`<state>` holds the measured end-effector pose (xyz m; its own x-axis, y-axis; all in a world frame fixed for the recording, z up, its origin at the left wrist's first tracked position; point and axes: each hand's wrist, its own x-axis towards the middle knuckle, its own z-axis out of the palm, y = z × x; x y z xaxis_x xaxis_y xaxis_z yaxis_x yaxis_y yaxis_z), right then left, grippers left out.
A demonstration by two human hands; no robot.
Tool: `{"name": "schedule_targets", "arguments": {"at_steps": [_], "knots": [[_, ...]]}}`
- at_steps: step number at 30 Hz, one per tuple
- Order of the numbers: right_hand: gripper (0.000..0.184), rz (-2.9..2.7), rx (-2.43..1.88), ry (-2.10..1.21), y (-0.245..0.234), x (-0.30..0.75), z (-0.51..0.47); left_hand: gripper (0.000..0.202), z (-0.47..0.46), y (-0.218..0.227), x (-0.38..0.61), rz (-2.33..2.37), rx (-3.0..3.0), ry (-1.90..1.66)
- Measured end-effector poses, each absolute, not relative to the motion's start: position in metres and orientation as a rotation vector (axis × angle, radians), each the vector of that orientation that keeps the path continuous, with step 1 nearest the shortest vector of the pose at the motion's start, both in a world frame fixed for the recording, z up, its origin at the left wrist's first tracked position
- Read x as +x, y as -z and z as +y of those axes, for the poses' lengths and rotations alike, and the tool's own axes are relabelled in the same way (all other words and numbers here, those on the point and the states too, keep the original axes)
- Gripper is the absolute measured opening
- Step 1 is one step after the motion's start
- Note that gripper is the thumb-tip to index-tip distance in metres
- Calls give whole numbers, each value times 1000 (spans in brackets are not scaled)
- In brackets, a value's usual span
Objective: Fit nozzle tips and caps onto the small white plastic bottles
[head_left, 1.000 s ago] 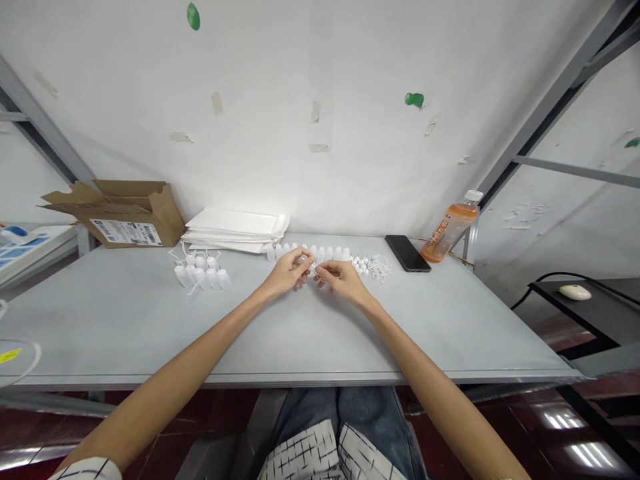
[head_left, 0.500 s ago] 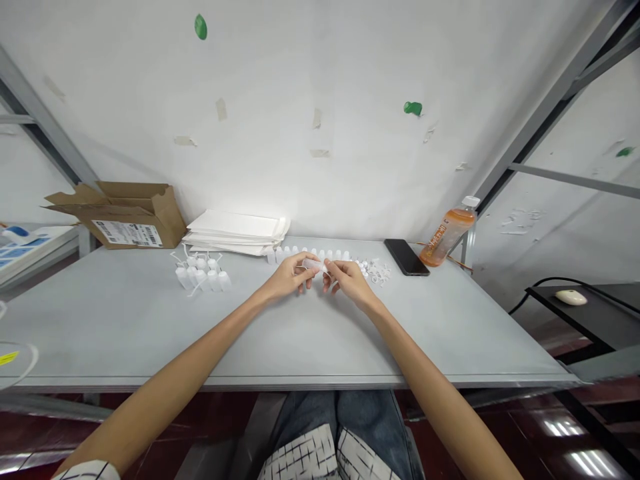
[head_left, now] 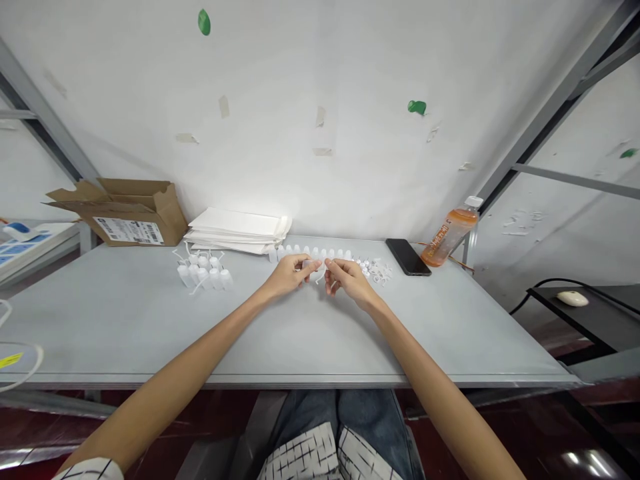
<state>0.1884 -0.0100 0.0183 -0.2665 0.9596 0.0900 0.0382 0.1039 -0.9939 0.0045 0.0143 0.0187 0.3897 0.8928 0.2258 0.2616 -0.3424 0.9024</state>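
Observation:
My left hand (head_left: 289, 275) and my right hand (head_left: 348, 279) meet over the middle of the grey table (head_left: 125, 327). Both are closed in a pinch on one small white plastic bottle (head_left: 316, 269) held between them. Just behind my hands a row of small white bottles (head_left: 313, 253) stands along the table's far side. To the right of that row lies a heap of small white caps (head_left: 375, 269). A cluster of white bottles with thin spouts (head_left: 203, 271) stands to the left of my left hand.
A stack of white paper bags (head_left: 237, 230) lies by the wall, with an open cardboard box (head_left: 125, 212) to its left. A black phone (head_left: 407, 256) and an orange drink bottle (head_left: 450, 239) sit at the far right. A dark side table with a mouse (head_left: 570, 298) stands further right.
My hands have stayed together on the small bottle and shifted it slightly. The view has tilted a little.

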Motion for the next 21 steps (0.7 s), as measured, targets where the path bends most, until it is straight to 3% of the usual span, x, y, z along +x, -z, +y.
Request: {"name": "schedule_targets", "arguments": {"at_steps": [5, 21], "knots": [[50, -1509, -1030, -1281, -19, 188, -11, 52, 16, -17, 4, 1008, 1820, -957], [35, -1538, -1018, -1141, -19, 189, -12, 44, 20, -12, 2, 982, 1778, -1001]]}}
